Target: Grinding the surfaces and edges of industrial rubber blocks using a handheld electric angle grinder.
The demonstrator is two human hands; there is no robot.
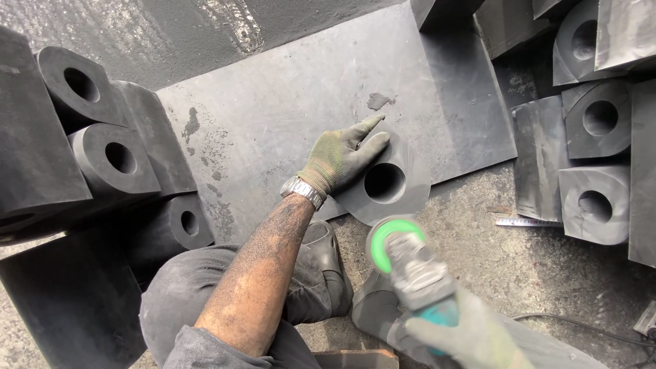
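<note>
The dark grey rubber block with a rounded end and a round through-hole [385, 183] lies flat on the large grey rubber sheet [287, 102] spread over the concrete floor [533, 266], right in front of your knees. Your left hand [342, 156], in a worn green-grey glove, rests on the block's upper left edge, fingers spread flat and gripping nothing; press down firmly there so the piece cannot spin or skid, and keep those fingertips well clear of the hole's rim. Your right hand [465, 331] is closed around the body of the angle grinder with a green disc guard [410, 256], whose disc hovers just beside the block's near edge, not clearly touching it. Bring the disc in at a shallow angle, work lightly along the curve, and let the guard face you. Mind your grey shoe [328, 256] close under the tool and the steel wristwatch [303, 190]. More holed rubber blocks [594, 164] are stacked at both sides.
</note>
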